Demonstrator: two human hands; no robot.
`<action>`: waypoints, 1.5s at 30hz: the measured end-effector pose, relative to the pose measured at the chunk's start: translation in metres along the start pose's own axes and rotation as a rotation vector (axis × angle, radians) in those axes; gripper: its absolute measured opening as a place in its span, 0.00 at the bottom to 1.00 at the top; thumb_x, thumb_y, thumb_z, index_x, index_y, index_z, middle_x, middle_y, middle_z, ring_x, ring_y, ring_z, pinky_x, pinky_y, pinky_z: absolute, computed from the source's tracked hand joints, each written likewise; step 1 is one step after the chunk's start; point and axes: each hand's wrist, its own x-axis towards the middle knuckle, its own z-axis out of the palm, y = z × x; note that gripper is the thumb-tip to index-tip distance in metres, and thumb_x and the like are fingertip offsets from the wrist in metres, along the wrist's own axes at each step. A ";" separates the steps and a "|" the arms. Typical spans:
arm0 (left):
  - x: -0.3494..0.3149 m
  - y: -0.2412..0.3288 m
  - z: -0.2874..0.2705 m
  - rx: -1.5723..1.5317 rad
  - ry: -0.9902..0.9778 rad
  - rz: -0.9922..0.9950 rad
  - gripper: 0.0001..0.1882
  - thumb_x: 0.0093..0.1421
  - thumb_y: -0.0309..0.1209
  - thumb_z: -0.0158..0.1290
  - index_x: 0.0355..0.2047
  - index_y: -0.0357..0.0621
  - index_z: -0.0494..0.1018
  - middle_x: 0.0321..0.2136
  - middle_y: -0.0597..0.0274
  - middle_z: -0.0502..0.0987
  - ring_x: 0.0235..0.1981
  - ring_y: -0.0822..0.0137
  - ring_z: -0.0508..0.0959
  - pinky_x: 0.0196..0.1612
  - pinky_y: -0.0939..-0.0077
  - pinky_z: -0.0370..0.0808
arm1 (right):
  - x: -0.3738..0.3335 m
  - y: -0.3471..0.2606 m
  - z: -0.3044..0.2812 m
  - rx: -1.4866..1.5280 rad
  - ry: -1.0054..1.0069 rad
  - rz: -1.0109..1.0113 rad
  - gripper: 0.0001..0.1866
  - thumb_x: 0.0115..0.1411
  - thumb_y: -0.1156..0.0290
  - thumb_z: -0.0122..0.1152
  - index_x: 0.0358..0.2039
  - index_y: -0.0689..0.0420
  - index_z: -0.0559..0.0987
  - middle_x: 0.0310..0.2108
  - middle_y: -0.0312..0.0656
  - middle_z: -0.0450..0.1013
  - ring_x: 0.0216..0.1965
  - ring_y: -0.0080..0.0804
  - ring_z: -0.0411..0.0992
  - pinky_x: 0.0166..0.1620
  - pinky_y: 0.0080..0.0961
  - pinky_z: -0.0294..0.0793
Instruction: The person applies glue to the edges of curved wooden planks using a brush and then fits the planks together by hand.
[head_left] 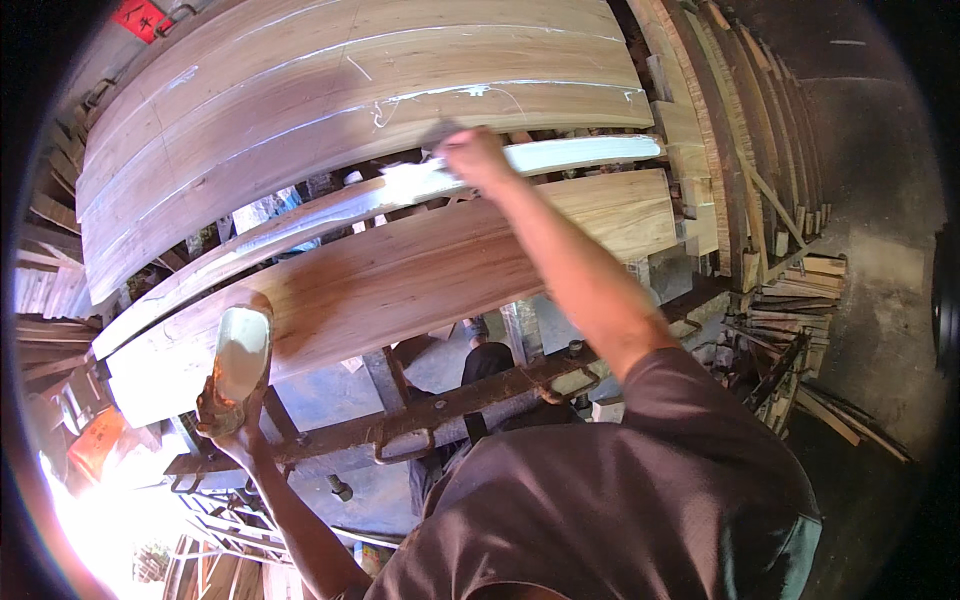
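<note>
Narrow board (235, 252) lies between far panel (300, 85) and near board (420, 272), white glue (590, 152) on top. Right hand (474, 158), closed round blurred dark spreader (439, 133), could push glue over edge if stroke strays. Left hand (232, 418) grips tub (243, 355) at left; tipping could spill contents.

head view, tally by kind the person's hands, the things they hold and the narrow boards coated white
Hands: 2, left hand and right hand
Container, in the left: 1
Tool, in the right, blurred: 1
Narrow board, coated white in part: 1
Total: 5
</note>
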 end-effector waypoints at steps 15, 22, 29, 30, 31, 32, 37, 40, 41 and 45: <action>0.043 -0.029 -0.080 0.108 0.039 -0.127 0.40 0.37 0.24 0.71 0.54 0.38 0.69 0.49 0.55 0.74 0.52 0.61 0.74 0.56 0.67 0.71 | -0.016 -0.134 0.311 0.254 -0.279 -0.136 0.10 0.55 0.70 0.57 0.21 0.62 0.80 0.19 0.42 0.74 0.21 0.27 0.70 0.26 0.32 0.70; 0.042 -0.072 -0.115 -0.212 0.056 -0.204 0.42 0.38 0.23 0.71 0.55 0.40 0.65 0.48 0.55 0.77 0.50 0.64 0.77 0.55 0.69 0.73 | -0.042 -0.104 0.119 0.134 -0.046 0.260 0.06 0.62 0.70 0.57 0.31 0.58 0.78 0.17 0.34 0.68 0.11 0.19 0.59 0.14 0.18 0.53; 0.050 -0.095 -0.131 -0.377 0.065 -0.275 0.40 0.39 0.23 0.68 0.55 0.41 0.66 0.46 0.54 0.78 0.48 0.62 0.78 0.54 0.68 0.74 | -0.027 -0.205 0.329 0.166 -0.303 0.025 0.08 0.62 0.71 0.57 0.29 0.61 0.78 0.16 0.35 0.67 0.12 0.18 0.59 0.13 0.19 0.53; 0.052 -0.097 -0.134 -0.381 0.073 -0.277 0.39 0.38 0.23 0.68 0.54 0.41 0.66 0.45 0.53 0.78 0.48 0.61 0.79 0.53 0.67 0.74 | -0.035 -0.228 0.374 0.172 -0.304 -0.023 0.09 0.62 0.71 0.57 0.27 0.61 0.78 0.15 0.35 0.67 0.12 0.19 0.60 0.13 0.19 0.53; 0.055 -0.096 -0.136 -0.378 0.073 -0.274 0.37 0.39 0.24 0.67 0.53 0.41 0.67 0.45 0.51 0.78 0.47 0.58 0.79 0.52 0.66 0.74 | -0.031 -0.244 0.412 0.156 -0.337 -0.074 0.10 0.62 0.71 0.56 0.24 0.61 0.77 0.15 0.36 0.67 0.12 0.19 0.61 0.13 0.20 0.54; 0.057 -0.098 -0.136 -0.354 0.083 -0.253 0.37 0.40 0.24 0.66 0.53 0.41 0.67 0.44 0.51 0.78 0.47 0.56 0.79 0.52 0.65 0.74 | -0.036 -0.272 0.450 0.077 -0.333 -0.134 0.11 0.61 0.73 0.57 0.21 0.60 0.76 0.14 0.38 0.68 0.12 0.20 0.62 0.13 0.21 0.55; 0.046 -0.111 -0.135 -0.326 0.152 -0.214 0.35 0.40 0.25 0.65 0.52 0.40 0.68 0.45 0.47 0.76 0.49 0.50 0.77 0.53 0.63 0.73 | -0.055 -0.354 0.580 0.170 -0.433 -0.137 0.10 0.63 0.75 0.54 0.26 0.67 0.76 0.20 0.46 0.72 0.13 0.26 0.66 0.14 0.25 0.56; 0.041 -0.108 -0.144 -0.256 0.164 -0.208 0.35 0.40 0.25 0.67 0.51 0.40 0.68 0.45 0.50 0.76 0.48 0.53 0.77 0.53 0.65 0.72 | -0.060 -0.353 0.574 0.176 -0.427 -0.070 0.10 0.64 0.73 0.55 0.28 0.66 0.75 0.20 0.45 0.72 0.12 0.23 0.62 0.13 0.23 0.54; 0.038 -0.110 -0.146 -0.249 0.169 -0.204 0.36 0.40 0.24 0.67 0.52 0.40 0.67 0.44 0.52 0.77 0.48 0.58 0.78 0.53 0.67 0.73 | -0.059 -0.343 0.562 0.174 -0.432 -0.011 0.10 0.63 0.72 0.56 0.26 0.63 0.74 0.19 0.42 0.70 0.12 0.22 0.60 0.13 0.22 0.53; 0.029 -0.104 -0.165 -0.332 0.195 -0.230 0.37 0.41 0.21 0.67 0.54 0.42 0.66 0.43 0.58 0.78 0.47 0.67 0.77 0.52 0.71 0.74 | -0.050 -0.270 0.456 0.159 -0.363 -0.014 0.12 0.62 0.72 0.57 0.22 0.58 0.70 0.16 0.37 0.66 0.11 0.22 0.57 0.13 0.24 0.52</action>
